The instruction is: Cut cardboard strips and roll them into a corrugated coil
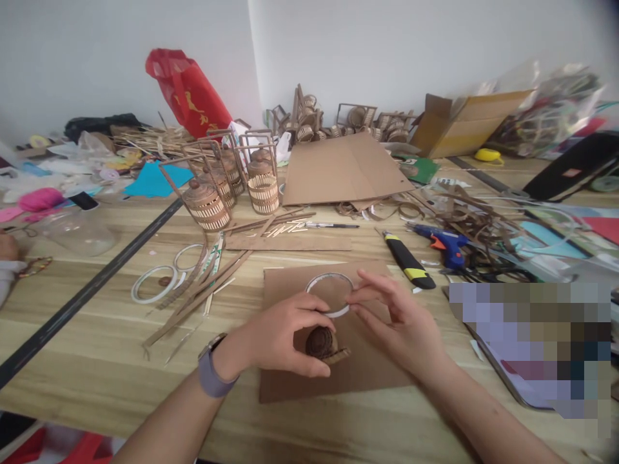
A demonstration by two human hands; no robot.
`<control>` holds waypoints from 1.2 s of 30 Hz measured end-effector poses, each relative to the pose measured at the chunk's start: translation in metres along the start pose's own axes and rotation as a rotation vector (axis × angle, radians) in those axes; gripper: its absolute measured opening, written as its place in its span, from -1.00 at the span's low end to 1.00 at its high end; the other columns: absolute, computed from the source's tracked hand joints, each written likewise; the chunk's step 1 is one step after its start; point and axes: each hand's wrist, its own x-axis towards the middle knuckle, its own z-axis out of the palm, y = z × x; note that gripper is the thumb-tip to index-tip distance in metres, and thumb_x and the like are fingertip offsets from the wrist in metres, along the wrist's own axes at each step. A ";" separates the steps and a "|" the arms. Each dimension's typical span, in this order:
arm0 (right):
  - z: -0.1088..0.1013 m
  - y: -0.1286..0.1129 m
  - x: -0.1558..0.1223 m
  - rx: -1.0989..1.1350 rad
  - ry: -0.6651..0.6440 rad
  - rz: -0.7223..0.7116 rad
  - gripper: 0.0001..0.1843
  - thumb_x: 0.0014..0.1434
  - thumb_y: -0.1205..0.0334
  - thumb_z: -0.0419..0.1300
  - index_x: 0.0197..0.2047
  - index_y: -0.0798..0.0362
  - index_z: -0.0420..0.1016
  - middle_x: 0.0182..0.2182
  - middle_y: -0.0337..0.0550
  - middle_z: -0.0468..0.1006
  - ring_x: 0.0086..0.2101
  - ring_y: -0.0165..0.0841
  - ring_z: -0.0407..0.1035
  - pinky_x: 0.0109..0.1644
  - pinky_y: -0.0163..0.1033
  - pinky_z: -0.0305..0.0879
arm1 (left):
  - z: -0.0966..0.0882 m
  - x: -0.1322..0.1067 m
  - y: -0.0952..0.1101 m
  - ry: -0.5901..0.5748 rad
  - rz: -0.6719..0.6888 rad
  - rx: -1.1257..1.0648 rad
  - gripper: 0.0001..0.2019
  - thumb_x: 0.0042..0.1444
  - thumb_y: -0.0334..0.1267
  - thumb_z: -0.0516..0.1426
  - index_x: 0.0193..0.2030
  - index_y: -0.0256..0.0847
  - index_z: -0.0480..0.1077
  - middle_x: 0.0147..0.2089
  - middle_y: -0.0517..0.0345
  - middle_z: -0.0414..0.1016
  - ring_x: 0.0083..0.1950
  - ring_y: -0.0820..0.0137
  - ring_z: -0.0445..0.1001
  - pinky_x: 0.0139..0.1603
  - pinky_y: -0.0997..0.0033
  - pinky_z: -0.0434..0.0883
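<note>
My right hand (399, 316) pinches the right rim of a thin white tape roll (344, 312) between thumb and fingertips. The roll lies or hovers over a brown cardboard sheet (290, 383); I cannot tell which. My left hand (285, 335), with a watch (215, 367) on its wrist, curves around a small dark brown coiled piece (319, 341) with a slatted strip at its edge. Its fingertips are close to the tape roll, and part of the coil is hidden behind them.
Small slatted baskets with handles (207, 209) stand at the back left. Two white tape rolls (153, 298) and brown strips (193, 303) lie left. A utility knife (409, 261), a blue glue gun (447, 245) and a tablet (507, 380) are right. Another person's hand (7, 248) shows far left.
</note>
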 end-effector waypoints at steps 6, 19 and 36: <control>-0.007 -0.005 0.003 0.212 0.094 0.181 -0.66 0.21 0.23 0.23 0.06 -0.08 0.37 -0.38 -0.24 0.63 -0.29 -0.28 0.51 -0.10 -0.13 0.39 | 0.002 0.001 0.001 0.000 0.007 -0.012 -0.55 -0.01 0.03 0.32 -0.06 -0.23 0.51 0.08 -0.08 0.44 0.08 0.14 0.42 0.17 0.21 0.35; -0.017 -0.005 0.003 -0.268 0.108 -0.091 -0.74 0.25 0.35 0.13 -0.02 -0.11 0.42 -0.27 -0.15 0.60 -0.25 -0.20 0.46 -0.15 -0.06 0.35 | 0.002 0.001 0.000 0.018 -0.034 0.012 -0.55 -0.05 -0.03 0.35 -0.04 -0.18 0.50 0.10 -0.06 0.43 0.10 0.12 0.41 0.18 0.16 0.34; -0.016 -0.002 -0.001 -0.338 0.215 0.041 -0.81 0.32 0.29 0.01 -0.11 -0.07 0.43 -0.50 -0.22 0.44 -0.38 -0.25 0.41 -0.20 -0.13 0.33 | 0.007 0.001 -0.001 -0.001 -0.022 0.053 -0.55 -0.07 -0.07 0.37 -0.05 -0.21 0.50 0.09 -0.08 0.44 0.09 0.12 0.41 0.17 0.18 0.35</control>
